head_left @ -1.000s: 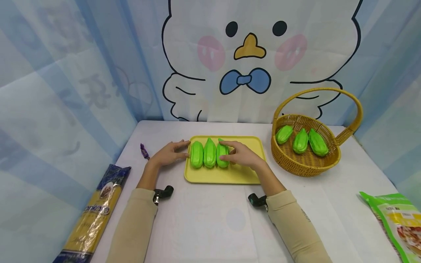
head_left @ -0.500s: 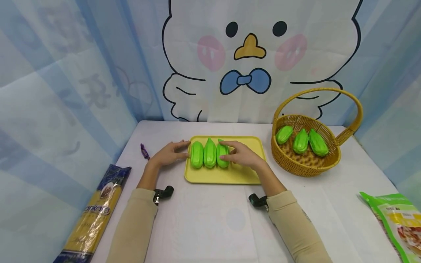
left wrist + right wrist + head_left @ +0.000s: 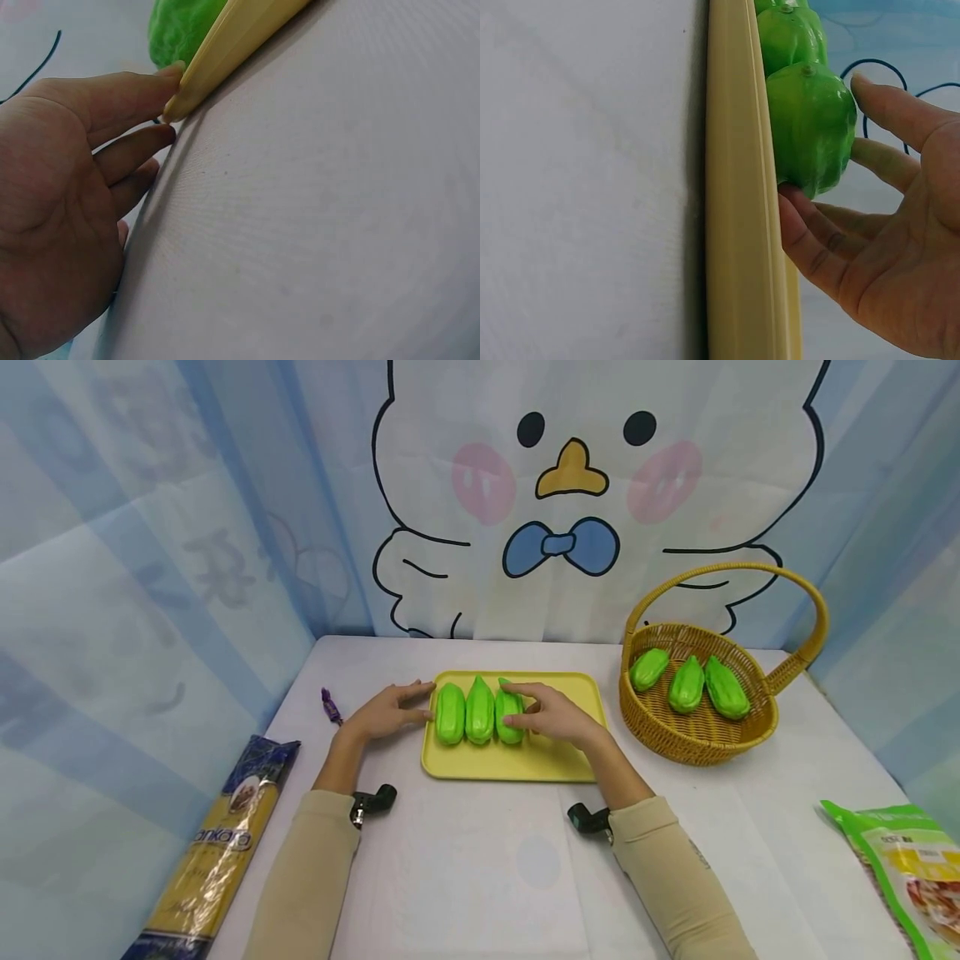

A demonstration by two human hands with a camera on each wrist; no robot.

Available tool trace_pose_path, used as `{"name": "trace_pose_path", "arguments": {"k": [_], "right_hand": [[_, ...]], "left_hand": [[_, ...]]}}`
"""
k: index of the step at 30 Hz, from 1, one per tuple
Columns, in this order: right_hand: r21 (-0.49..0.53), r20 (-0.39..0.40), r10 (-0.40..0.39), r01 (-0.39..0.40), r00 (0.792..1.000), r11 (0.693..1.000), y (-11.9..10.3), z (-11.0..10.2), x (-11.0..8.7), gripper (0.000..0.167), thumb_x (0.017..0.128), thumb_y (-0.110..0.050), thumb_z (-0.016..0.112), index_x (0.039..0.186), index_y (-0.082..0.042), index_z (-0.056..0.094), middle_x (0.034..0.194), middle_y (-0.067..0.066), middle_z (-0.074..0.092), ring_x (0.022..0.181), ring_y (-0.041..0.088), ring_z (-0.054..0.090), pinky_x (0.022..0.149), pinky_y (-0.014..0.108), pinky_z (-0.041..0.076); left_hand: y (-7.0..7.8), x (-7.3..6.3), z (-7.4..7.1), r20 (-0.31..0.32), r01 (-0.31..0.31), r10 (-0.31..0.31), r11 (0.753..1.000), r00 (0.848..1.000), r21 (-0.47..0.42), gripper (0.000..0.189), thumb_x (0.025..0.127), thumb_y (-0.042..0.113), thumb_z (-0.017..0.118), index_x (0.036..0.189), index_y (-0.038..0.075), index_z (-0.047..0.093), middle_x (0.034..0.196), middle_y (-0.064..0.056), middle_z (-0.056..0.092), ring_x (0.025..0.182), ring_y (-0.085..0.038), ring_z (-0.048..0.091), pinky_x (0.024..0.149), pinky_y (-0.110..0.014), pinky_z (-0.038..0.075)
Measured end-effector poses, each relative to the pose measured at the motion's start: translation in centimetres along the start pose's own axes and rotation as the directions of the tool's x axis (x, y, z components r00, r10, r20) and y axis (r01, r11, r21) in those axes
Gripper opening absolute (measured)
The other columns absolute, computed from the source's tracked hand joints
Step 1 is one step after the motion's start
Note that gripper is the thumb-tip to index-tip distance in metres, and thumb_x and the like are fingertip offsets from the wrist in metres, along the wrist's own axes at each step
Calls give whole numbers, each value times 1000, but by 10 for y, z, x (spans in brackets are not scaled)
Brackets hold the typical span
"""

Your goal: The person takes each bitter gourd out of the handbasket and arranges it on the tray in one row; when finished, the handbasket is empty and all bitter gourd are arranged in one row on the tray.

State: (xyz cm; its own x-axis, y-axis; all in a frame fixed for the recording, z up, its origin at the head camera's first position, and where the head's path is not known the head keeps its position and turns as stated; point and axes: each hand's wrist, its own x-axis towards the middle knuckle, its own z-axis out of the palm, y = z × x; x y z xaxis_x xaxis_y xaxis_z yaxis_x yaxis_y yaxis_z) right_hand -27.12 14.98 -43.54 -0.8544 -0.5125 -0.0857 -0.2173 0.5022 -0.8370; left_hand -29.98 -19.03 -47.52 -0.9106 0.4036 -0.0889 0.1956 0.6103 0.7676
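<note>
Three ribbed green vegetables, shiny like toys, lie side by side on the yellow tray (image 3: 555, 760): the left vegetable (image 3: 450, 714), the middle vegetable (image 3: 479, 710) and the right vegetable (image 3: 508, 727). At the tray's left rim my left hand (image 3: 388, 710) touches the edge with thumb and fingers, palm bare in the left wrist view. Curved over the right vegetable, my right hand (image 3: 555, 714) holds it with thumb and fingers; some fingertips are hidden behind it in the right wrist view. The lower fingers (image 3: 810, 244) lie along the tray.
A wicker basket (image 3: 697, 752) with a tall handle stands at the back right. It holds three more green vegetables (image 3: 726, 689). A purple wrapped candy (image 3: 330, 706) lies left of the tray. A yellow-blue packet (image 3: 225, 835) lies at left, a green bag (image 3: 900, 852) at right.
The head view has shifted very slightly. Both hands, the tray and the vegetables keep their places.
</note>
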Motion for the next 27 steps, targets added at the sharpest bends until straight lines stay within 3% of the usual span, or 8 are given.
{"name": "trace_pose_path", "arguments": {"k": [8, 18, 27], "right_hand": [[-9, -11, -18, 18, 1000, 1000, 2, -2, -1, 68, 99, -27, 73, 159, -11, 45, 164, 11, 42, 89, 23, 66, 71, 31, 53], [9, -12, -37, 37, 999, 999, 2, -4, -3, 67, 99, -23, 73, 158, -9, 45, 165, 14, 40, 79, 36, 63, 66, 32, 50], [44, 1, -16, 16, 1000, 999, 3, -3, -2, 65, 99, -21, 73, 158, -11, 46, 165, 14, 39, 98, 29, 71, 85, 48, 59]], "left_hand": [[-1, 2, 0, 4, -22, 22, 1000, 1000, -9, 70, 97, 41, 72, 159, 19, 46, 170, -10, 31, 161, -30, 20, 133, -54, 5], [-1, 2, -1, 3, -24, 24, 1000, 1000, -18, 70, 97, 40, 73, 158, 20, 46, 170, -9, 32, 161, -29, 21, 133, -53, 7], [-1, 2, -1, 2, -15, 15, 1000, 1000, -11, 71, 96, 42, 73, 158, 21, 46, 170, -10, 31, 161, -30, 21, 133, -54, 7]]}}
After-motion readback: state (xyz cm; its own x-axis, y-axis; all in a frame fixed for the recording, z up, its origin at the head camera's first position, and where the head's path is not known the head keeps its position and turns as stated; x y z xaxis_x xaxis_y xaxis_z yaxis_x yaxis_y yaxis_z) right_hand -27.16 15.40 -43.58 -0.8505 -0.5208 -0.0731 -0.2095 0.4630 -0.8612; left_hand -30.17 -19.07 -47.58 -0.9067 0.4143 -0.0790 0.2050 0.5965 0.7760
